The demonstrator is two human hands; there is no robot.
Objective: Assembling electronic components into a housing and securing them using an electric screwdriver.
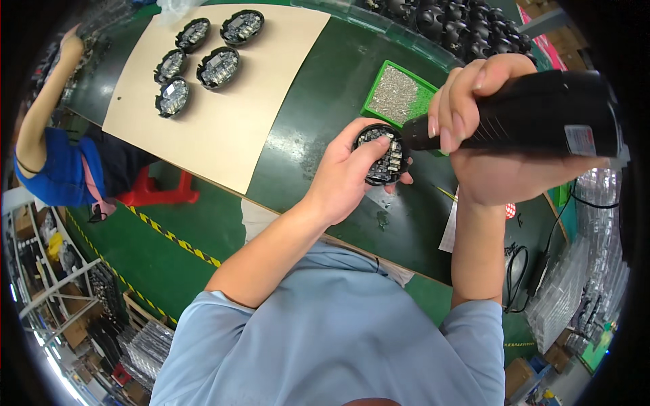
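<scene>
My left hand point(345, 166) is closed around a round black housing with a circuit board point(387, 162) in it, the thumb lying across the board. In my right hand point(467, 128) is a black electric screwdriver point(535, 111), its body running off to the right. The screwdriver's nose points left at the housing's right edge; whether the bit touches a screw is hidden. Just beyond the housing stands a green tray point(369, 108) of small metal screws point(396, 95).
On a beige sheet point(250, 122) at the left lie several similar housings point(218, 68). Black round parts point(447, 24) fill a clear tray at the back. A co-worker's arm point(51, 95) reaches in at far left, near a red stool point(159, 189). Black cable point(518, 271) hangs at right.
</scene>
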